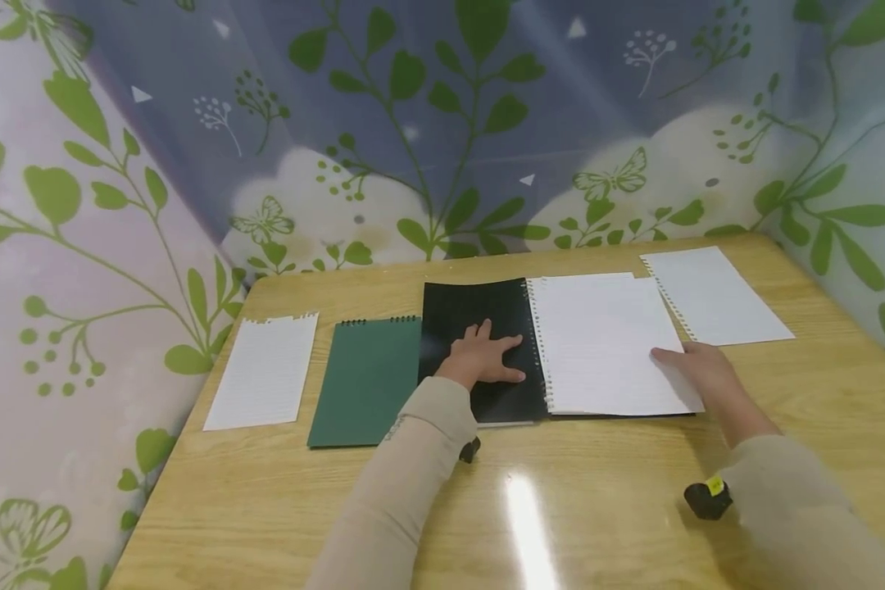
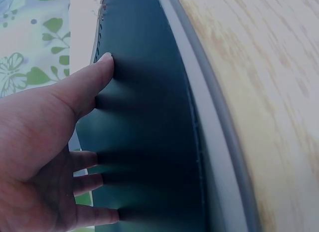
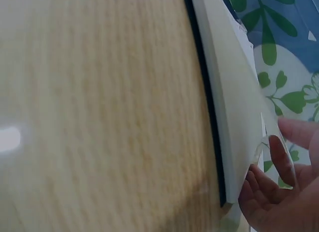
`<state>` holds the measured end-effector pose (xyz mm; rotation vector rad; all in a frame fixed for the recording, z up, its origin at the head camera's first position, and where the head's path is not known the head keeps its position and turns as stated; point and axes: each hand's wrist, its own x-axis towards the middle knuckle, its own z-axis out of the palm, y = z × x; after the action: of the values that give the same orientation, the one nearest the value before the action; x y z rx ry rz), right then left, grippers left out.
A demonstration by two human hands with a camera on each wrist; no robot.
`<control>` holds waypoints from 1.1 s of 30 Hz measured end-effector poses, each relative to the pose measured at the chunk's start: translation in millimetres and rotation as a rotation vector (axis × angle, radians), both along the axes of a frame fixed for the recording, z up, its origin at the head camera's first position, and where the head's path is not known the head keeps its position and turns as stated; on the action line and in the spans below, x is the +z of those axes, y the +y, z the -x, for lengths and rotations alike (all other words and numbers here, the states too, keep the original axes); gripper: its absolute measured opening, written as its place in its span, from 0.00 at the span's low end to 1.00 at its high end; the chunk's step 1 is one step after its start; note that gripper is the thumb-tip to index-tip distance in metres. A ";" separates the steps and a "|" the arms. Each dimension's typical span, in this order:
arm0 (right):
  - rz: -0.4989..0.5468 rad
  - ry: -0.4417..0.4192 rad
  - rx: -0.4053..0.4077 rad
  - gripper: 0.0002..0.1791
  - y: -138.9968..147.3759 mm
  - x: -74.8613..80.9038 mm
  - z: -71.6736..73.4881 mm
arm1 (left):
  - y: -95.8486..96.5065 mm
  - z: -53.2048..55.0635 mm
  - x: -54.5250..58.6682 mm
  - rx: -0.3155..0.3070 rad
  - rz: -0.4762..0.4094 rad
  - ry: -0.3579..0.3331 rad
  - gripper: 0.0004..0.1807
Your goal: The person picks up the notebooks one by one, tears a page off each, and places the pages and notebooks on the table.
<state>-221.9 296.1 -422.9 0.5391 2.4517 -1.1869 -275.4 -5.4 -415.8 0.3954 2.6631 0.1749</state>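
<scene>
A spiral notebook lies open on the table, its black cover point(image 1: 463, 305) folded out to the left and its white lined pages point(image 1: 597, 344) on the right. My left hand point(image 1: 484, 359) rests on the black cover with its fingers spread, and the left wrist view shows the fingertips touching the dark surface. At the right edge of the pages, my right hand point(image 1: 708, 375) pinches the top page between thumb and fingers. That page lifts slightly away from the thick stack in the right wrist view, where the fingers point(image 3: 281, 159) are partly behind it.
A green top-spiral notepad point(image 1: 365, 381) lies left of the black cover, partly under it. Torn-out sheets lie at both sides: a small sheet point(image 1: 265, 373) far left and a larger sheet point(image 1: 719, 295) at the back right. A patterned wall covering point(image 1: 442, 123) borders the wooden table point(image 1: 597, 500).
</scene>
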 end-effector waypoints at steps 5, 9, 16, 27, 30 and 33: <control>-0.106 0.082 0.014 0.41 -6.5 -3.8 -5.3 | -0.6 0.4 0.1 -0.001 -0.001 -0.001 0.38; -0.129 0.084 0.003 0.37 -8.8 -3.9 -5.1 | -1.0 0.0 -0.2 -0.001 -0.006 -0.005 0.38; -0.212 0.179 0.065 0.24 -7.0 -6.7 -4.5 | -1.4 -0.9 0.0 0.008 -0.019 -0.010 0.38; -0.311 0.133 0.113 0.27 -9.3 -4.7 -5.7 | 0.4 -1.9 0.9 -0.010 -0.021 -0.011 0.38; -0.337 0.129 0.113 0.27 -11.6 -4.9 -4.7 | 0.0 -1.1 0.8 -0.012 -0.017 -0.009 0.38; -0.365 0.138 0.108 0.26 -14.0 -6.1 -2.2 | -0.9 -0.1 1.3 -0.006 -0.015 -0.007 0.38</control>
<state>-219.7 282.1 -429.0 0.4250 2.7968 -0.7597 -275.3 -6.3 -414.5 0.4069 2.6552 0.1946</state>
